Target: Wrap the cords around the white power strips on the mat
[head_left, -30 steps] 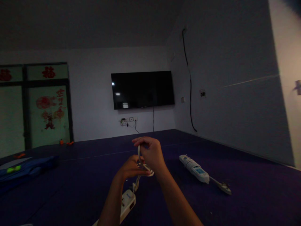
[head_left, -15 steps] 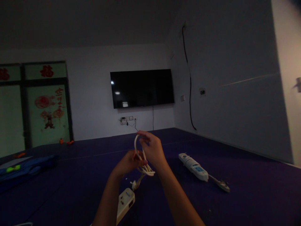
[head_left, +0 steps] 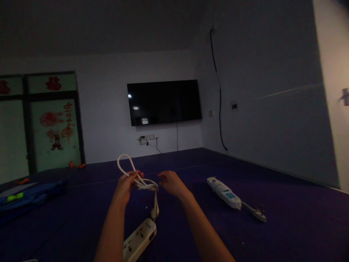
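Observation:
A looped white power cord (head_left: 147, 185) is gripped in my left hand (head_left: 127, 187), its fingers closed around the bundle. One large loop stands up above that hand, and the smaller loops reach toward the right. My right hand (head_left: 173, 183) is just beside the right end of the bundle, fingers bent and a little apart, with nothing visible in them. Below the loops the cord hangs down past its plug (head_left: 155, 211) to a white power strip (head_left: 140, 238), which lies on the dark surface partly behind my left forearm.
On the right, a second power strip (head_left: 223, 193) lies with its cord wrapped around it and its plug (head_left: 259, 214) trailing. Blue cloth (head_left: 40, 194) with a yellow-green item (head_left: 15, 197) lies at left. Small orange objects (head_left: 71, 164) are farther back. A television (head_left: 165, 103) hangs on the far wall.
My left hand has moved left with the cord, and a large loop now stands out above it. The right hand has come away from the loops and lowered. The plug hangs more upright.

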A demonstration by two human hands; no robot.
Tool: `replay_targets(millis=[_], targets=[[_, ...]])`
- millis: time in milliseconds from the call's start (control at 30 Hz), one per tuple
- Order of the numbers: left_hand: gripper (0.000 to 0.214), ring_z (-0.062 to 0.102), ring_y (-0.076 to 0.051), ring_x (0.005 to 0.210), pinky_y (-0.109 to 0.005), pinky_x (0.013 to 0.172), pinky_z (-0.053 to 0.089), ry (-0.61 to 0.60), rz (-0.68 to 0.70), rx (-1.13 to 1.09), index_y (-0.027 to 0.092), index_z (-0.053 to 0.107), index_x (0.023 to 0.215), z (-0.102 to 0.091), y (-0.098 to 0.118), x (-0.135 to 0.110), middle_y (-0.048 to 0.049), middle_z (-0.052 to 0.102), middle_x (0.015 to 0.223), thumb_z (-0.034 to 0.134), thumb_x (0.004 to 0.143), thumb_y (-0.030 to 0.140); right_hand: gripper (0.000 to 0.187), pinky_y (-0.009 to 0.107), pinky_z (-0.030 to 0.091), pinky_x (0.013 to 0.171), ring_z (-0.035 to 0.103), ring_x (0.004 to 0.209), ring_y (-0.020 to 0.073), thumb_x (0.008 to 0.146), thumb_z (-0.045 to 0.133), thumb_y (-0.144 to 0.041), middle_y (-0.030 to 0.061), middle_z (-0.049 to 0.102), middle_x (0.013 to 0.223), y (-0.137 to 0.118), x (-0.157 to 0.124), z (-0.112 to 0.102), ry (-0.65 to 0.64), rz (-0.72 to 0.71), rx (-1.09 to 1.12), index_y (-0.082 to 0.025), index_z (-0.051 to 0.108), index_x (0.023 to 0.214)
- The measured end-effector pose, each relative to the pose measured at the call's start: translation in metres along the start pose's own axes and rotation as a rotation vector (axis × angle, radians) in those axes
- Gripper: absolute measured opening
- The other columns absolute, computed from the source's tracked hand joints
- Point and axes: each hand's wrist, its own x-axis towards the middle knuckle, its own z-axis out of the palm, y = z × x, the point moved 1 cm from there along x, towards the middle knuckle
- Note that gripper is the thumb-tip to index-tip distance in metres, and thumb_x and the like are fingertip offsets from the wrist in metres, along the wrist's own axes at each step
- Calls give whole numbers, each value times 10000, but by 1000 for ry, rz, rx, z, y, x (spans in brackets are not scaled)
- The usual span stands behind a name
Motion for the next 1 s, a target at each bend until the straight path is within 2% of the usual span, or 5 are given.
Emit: replay_targets(millis=[233,433,633,833,1000], targets=[[110,660,-138,598,-225,520,484,158,-108,-143,130,600,716,-9,-4,9,-22,669,666,554,815,114,349,186,252,361,371,290,67,293,774,-84,-93,353,248,20,-18,35,-347,47,-183,-206,449,257],[245,616,-155,821,-336,697,533,256,-192,-172,148,565,1066,-17,-14,17,-48,614,1021,550,878,303,199,198,301,423,573,464,125,556,753,-242,-14,607,453,30,-25,55,-361,124,-291,-202,601,433],[324,593,-202,950,-406,788,515,381,-243,-140,169,523,1161,-25,-23,24,-76,567,1154,546,876,322,122,206,367,544,663,748,178,710,678,-293,73,722,783,27,-28,68,-366,202,-360,-175,702,724],[316,600,-190,911,-393,769,514,377,-336,23,161,536,1133,-27,-29,24,-72,584,1110,531,881,352,161,222,381,611,658,864,207,799,602,-298,109,718,883,27,-28,68,-351,288,-376,-177,707,791],[493,604,-148,644,-292,605,444,219,-325,217,163,603,863,-20,-32,19,-17,654,820,550,735,636,192,216,386,620,668,805,189,832,559,-258,114,722,834,29,-24,67,-303,332,-311,-158,703,755]])
